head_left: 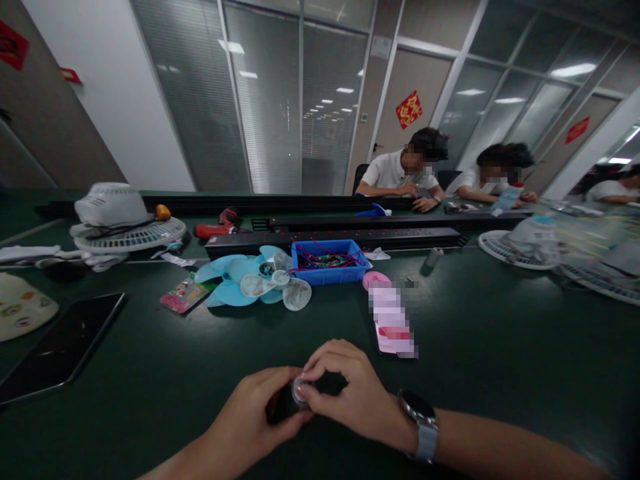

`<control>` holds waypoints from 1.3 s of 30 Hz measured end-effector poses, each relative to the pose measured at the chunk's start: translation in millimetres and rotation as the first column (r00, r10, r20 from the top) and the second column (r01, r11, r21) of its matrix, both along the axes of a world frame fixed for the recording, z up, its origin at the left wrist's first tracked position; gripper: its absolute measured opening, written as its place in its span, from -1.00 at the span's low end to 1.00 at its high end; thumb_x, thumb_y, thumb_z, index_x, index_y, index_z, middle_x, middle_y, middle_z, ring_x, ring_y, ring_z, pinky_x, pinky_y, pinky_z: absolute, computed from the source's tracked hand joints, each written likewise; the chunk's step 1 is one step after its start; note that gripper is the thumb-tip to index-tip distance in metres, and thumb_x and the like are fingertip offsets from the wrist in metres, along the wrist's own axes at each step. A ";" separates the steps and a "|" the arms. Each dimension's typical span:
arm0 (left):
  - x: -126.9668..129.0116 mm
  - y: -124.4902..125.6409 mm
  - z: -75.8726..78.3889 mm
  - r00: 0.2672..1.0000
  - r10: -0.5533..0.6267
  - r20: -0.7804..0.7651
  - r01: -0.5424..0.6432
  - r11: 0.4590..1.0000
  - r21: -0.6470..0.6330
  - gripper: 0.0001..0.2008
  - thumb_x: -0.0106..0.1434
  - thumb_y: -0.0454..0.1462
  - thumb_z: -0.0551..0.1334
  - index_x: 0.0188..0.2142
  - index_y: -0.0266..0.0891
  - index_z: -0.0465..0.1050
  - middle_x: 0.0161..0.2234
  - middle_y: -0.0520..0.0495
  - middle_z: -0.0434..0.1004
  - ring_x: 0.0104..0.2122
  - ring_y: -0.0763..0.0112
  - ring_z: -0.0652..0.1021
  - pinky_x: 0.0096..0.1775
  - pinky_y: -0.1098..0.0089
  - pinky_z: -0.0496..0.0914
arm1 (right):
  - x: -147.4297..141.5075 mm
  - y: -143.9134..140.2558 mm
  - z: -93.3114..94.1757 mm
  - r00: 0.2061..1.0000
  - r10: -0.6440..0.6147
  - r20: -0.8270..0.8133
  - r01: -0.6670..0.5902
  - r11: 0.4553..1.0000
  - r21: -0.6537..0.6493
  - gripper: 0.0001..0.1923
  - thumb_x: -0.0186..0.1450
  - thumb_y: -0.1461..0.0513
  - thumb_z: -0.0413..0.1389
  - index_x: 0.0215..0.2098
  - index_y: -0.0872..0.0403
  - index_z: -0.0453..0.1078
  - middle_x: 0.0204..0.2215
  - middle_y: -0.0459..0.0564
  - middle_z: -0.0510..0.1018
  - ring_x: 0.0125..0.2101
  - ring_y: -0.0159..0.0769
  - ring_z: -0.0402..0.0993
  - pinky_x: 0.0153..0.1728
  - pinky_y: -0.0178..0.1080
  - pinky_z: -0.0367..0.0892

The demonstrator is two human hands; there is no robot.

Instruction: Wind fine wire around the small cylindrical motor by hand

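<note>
Close to me, above the dark green table (240, 347), my left hand (265, 407) is closed around the side of a small round silvery piece (299, 392). The thumb and forefinger of my right hand (347, 393) pinch the same piece from the other side, partly covering it. Its exact kind is too small and hidden to make out. A watch (419, 410) is on my right wrist. Beyond the hands lie blue fan blades (235, 280), a grey-white fan blade (280, 283) and a phone in a pink case (390, 317).
A blue bin (330, 273) holds wires and circuit boards. Behind it run long black rails (340, 241). A small metal cylinder (433, 259), a red power drill (217, 225), a white fan (117, 213) and a tablet (60, 347) also lie around. People (400, 173) sit opposite.
</note>
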State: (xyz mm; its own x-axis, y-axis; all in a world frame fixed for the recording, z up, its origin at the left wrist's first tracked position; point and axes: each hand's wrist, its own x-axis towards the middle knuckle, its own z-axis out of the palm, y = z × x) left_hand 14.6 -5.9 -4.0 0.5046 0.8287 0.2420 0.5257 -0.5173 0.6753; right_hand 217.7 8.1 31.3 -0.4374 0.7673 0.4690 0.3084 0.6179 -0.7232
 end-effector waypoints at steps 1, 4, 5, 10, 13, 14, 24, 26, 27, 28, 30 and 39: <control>0.2 -0.1 0.5 1.000 -0.001 0.002 0.001 1.000 -0.003 -0.77 0.20 -0.30 0.31 -0.12 -0.16 0.45 -0.36 0.03 0.56 -0.44 0.36 0.54 -0.41 0.45 0.37 | 0.2 0.0 -0.3 1.000 0.001 0.007 -0.001 1.000 0.012 -0.90 0.17 0.29 0.32 -0.39 0.10 0.48 -0.37 -0.09 0.62 -0.31 -0.35 0.54 -0.22 -0.26 0.28; 1.0 -0.4 3.1 1.000 -0.002 0.011 0.002 1.000 -0.017 -0.77 0.19 -0.31 0.30 -0.12 -0.16 0.46 -0.34 0.02 0.57 -0.42 0.34 0.56 -0.38 0.43 0.39 | 0.5 0.5 -1.1 1.000 0.014 0.015 -0.014 1.000 0.028 -0.91 0.18 0.30 0.31 -0.39 0.09 0.49 -0.36 -0.09 0.62 -0.31 -0.36 0.55 -0.23 -0.27 0.29; 1.3 -0.4 4.1 1.000 -0.002 0.015 0.002 1.000 -0.021 -0.76 0.19 -0.31 0.30 -0.12 -0.17 0.46 -0.33 0.02 0.58 -0.41 0.34 0.56 -0.37 0.43 0.40 | 0.6 0.7 -1.3 1.000 0.018 0.012 -0.018 0.999 0.028 -0.91 0.18 0.30 0.31 -0.38 0.09 0.49 -0.36 -0.09 0.62 -0.31 -0.37 0.55 -0.23 -0.28 0.29; 1.9 -0.8 6.8 1.000 -0.001 0.009 0.001 0.999 -0.032 -0.78 0.17 -0.34 0.29 -0.15 -0.17 0.47 -0.35 0.02 0.57 -0.42 0.34 0.56 -0.38 0.43 0.40 | 0.4 0.5 -3.2 0.999 0.035 -0.011 -0.035 0.999 0.017 -0.92 0.19 0.32 0.30 -0.37 0.08 0.49 -0.33 -0.10 0.62 -0.29 -0.39 0.55 -0.22 -0.30 0.30; 1.8 -1.7 8.2 1.000 -0.006 0.012 0.006 1.000 -0.012 -0.79 0.18 -0.35 0.28 -0.16 -0.17 0.46 -0.35 0.02 0.57 -0.41 0.35 0.56 -0.37 0.43 0.40 | 0.4 -0.1 -3.9 0.999 0.031 -0.019 -0.031 1.000 0.006 -0.92 0.19 0.32 0.29 -0.36 0.07 0.49 -0.32 -0.10 0.62 -0.29 -0.38 0.55 -0.22 -0.30 0.30; 1.8 -2.0 8.8 1.000 -0.010 0.016 0.010 1.000 -0.004 -0.79 0.18 -0.35 0.28 -0.16 -0.16 0.45 -0.34 0.02 0.57 -0.40 0.35 0.56 -0.36 0.43 0.40 | 0.4 -0.1 -4.1 0.999 0.029 -0.018 -0.029 1.000 0.005 -0.92 0.19 0.32 0.29 -0.36 0.07 0.48 -0.32 -0.11 0.61 -0.28 -0.38 0.55 -0.21 -0.30 0.30; 2.4 -3.2 11.9 1.000 -0.025 0.009 0.025 1.000 0.019 -0.82 0.19 -0.35 0.25 -0.19 -0.18 0.43 -0.34 0.00 0.55 -0.39 0.33 0.55 -0.35 0.42 0.41 | -0.2 1.1 -8.0 0.998 0.043 -0.053 -0.043 0.999 0.012 -0.89 0.17 0.35 0.28 -0.35 0.07 0.47 -0.32 -0.11 0.61 -0.28 -0.39 0.55 -0.19 -0.30 0.30; 2.4 -3.3 12.2 1.000 -0.023 0.006 0.023 1.000 0.010 -0.84 0.19 -0.34 0.25 -0.20 -0.19 0.43 -0.35 0.00 0.55 -0.39 0.33 0.55 -0.35 0.41 0.41 | -1.0 1.0 -8.5 0.996 0.054 -0.067 -0.054 0.998 0.012 -0.90 0.17 0.35 0.27 -0.34 0.07 0.48 -0.31 -0.09 0.61 -0.28 -0.37 0.55 -0.20 -0.29 0.32; 2.4 -3.3 12.3 1.000 -0.023 0.005 0.023 1.000 0.005 -0.84 0.19 -0.34 0.25 -0.20 -0.19 0.44 -0.34 0.00 0.55 -0.39 0.33 0.55 -0.34 0.41 0.41 | -1.4 0.9 -8.7 0.996 0.060 -0.073 -0.059 0.998 0.014 -0.90 0.17 0.34 0.26 -0.33 0.07 0.48 -0.31 -0.08 0.61 -0.28 -0.36 0.54 -0.20 -0.29 0.33; 2.3 -3.1 12.2 1.000 -0.023 0.005 0.023 1.000 -0.001 -0.83 0.19 -0.34 0.25 -0.19 -0.19 0.43 -0.34 0.00 0.55 -0.39 0.33 0.55 -0.34 0.41 0.41 | -1.8 0.7 -8.9 0.995 0.064 -0.077 -0.063 0.998 0.015 -0.90 0.18 0.34 0.26 -0.33 0.07 0.49 -0.31 -0.07 0.61 -0.28 -0.35 0.54 -0.20 -0.29 0.34; 2.1 -2.8 11.6 1.000 -0.020 0.004 0.020 1.000 -0.011 -0.81 0.18 -0.35 0.25 -0.18 -0.18 0.43 -0.32 0.01 0.56 -0.37 0.33 0.56 -0.33 0.41 0.41 | -2.4 -0.2 -9.3 0.994 0.061 -0.086 -0.061 0.998 0.010 -0.91 0.18 0.35 0.25 -0.33 0.07 0.48 -0.31 -0.06 0.60 -0.28 -0.34 0.54 -0.20 -0.28 0.36; 1.6 -5.4 11.0 1.000 -0.013 -0.004 0.012 1.000 -0.009 -0.80 0.19 -0.34 0.26 -0.16 -0.17 0.44 -0.31 0.00 0.56 -0.34 0.31 0.57 -0.28 0.40 0.41 | -3.4 -3.1 -6.8 0.995 0.050 -0.085 -0.050 0.999 -0.009 -0.92 0.21 0.36 0.22 -0.33 0.07 0.49 -0.32 -0.04 0.59 -0.27 -0.32 0.53 -0.20 -0.27 0.38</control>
